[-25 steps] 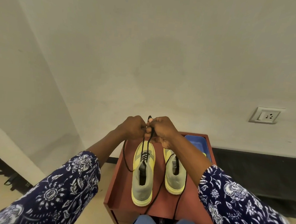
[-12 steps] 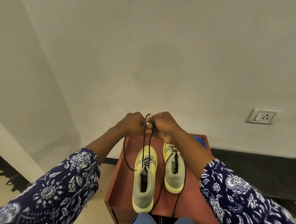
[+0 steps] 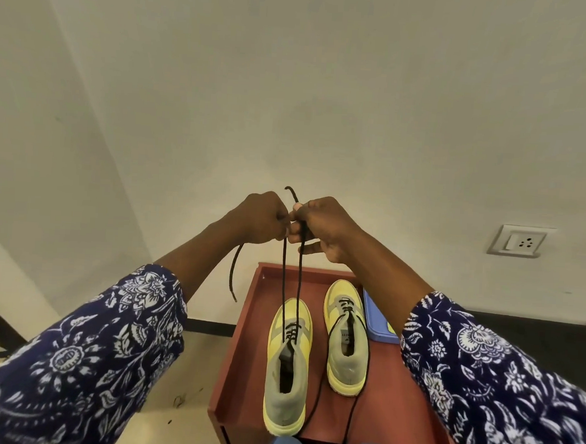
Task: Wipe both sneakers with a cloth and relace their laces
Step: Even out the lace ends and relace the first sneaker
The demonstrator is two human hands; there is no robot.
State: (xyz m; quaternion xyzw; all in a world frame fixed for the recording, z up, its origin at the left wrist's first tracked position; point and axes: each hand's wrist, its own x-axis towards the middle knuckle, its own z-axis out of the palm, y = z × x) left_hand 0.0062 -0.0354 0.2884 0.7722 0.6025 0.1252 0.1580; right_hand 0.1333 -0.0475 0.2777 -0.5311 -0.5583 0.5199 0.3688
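Above red table (image 3: pixel 393 413), both hands' fingers (image 3: pixel 296 227) pinch lace (image 3: pixel 283 283).

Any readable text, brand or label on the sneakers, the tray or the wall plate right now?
None can be read.
Tongue label inside the right sneaker: a small dark mark, too blurred to read.
Left sneaker: no text visible.
Wall socket plate: only a switch and pin holes, no lettering.

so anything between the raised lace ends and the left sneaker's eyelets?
Nothing visible. Both hands pinch the lace, whose two strands run straight down through open air to the left sneaker; the right sneaker stands beside it, apart.
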